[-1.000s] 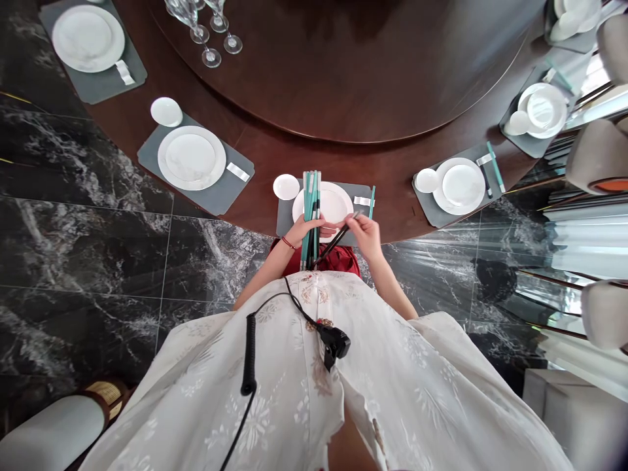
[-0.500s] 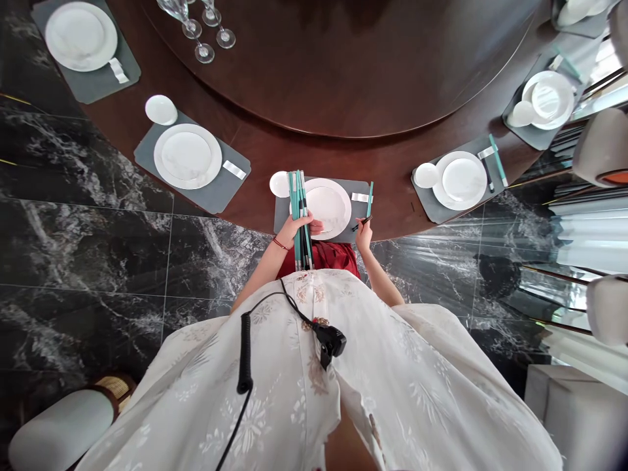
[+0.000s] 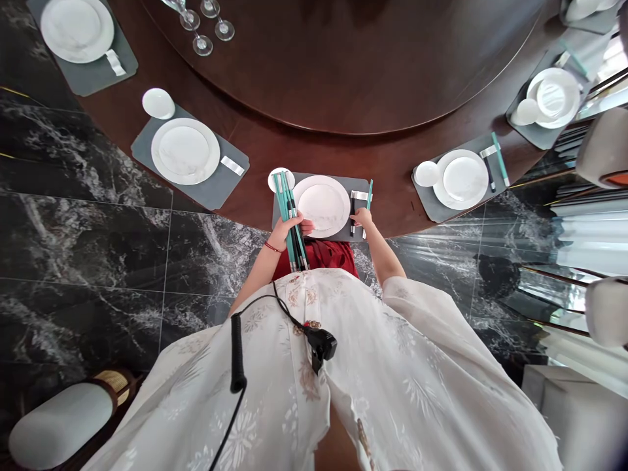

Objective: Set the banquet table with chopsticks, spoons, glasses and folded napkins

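Note:
My left hand point(image 3: 290, 230) grips a bundle of teal and black chopsticks point(image 3: 289, 222) upright against the near edge of the setting, its top ends by a small white dish point(image 3: 281, 180). A white plate point(image 3: 321, 206) lies on the grey placemat point(image 3: 343, 234). My right hand point(image 3: 364, 219) sits at the mat's right side, touching or nearly touching a black chopstick point(image 3: 352, 212) that lies beside the plate. Just to its right lies a teal chopstick point(image 3: 369, 196). A white chopstick rest point(image 3: 360, 195) lies above my fingers.
A dark wooden round table point(image 3: 392, 170) holds a turntable point(image 3: 343, 65), stemmed glasses point(image 3: 199, 26) and neighbouring settings with plates point(image 3: 185, 151) point(image 3: 460, 179). Black marble floor point(image 3: 88, 242) lies below its edge. Chairs point(image 3: 606, 147) stand at the right. A coiled black cable point(image 3: 238, 353) hangs on my white robe.
My right hand has moved left and a black chopstick now lies on the mat beside the plate. The bundle in my left hand has tilted and shifted slightly left.

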Tool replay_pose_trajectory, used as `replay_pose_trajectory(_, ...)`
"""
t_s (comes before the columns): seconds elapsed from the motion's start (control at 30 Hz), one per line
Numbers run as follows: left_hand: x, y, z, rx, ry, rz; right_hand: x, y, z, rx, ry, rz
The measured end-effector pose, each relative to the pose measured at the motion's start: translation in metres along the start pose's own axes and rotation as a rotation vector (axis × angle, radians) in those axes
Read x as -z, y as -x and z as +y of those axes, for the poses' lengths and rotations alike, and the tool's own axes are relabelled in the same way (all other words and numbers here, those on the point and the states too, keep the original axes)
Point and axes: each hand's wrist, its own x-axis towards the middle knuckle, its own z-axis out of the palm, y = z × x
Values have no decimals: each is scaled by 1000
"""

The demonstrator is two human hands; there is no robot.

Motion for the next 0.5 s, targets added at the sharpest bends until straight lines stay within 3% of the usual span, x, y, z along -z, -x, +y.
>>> replay_pose_trajectory(0.3, -1, 0, 0, 21, -6, 50, -18, 17, -14, 28, 170, 91)
replay_pose_trajectory(0.5, -1, 1, 0, 24, -14, 70, -25, 24, -25, 45, 141, 105)
